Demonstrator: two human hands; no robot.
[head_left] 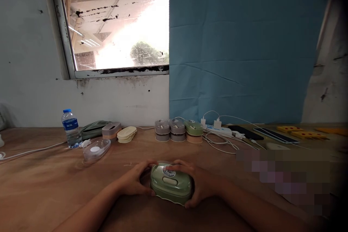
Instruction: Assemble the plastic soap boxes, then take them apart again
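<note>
A green plastic box (170,188) with rounded corners, a clear domed cover and a round printed label sits low in the middle of the head view, near me. My left hand (135,180) grips its left end, thumb low at the near side and fingers at the far side. My right hand (199,181) wraps round the right end, with fingers across the top by the label and the thumb at the near lower corner. What lies inside the box cannot be made out.
Two grey boxes (162,130) and a green-and-orange box (194,131) stand at the back. Left are a clear cover (96,149), cream lids (127,135), a grey-and-orange box (111,131) and a water bottle (71,128). Right are a power strip (219,129), cables and phones (276,135).
</note>
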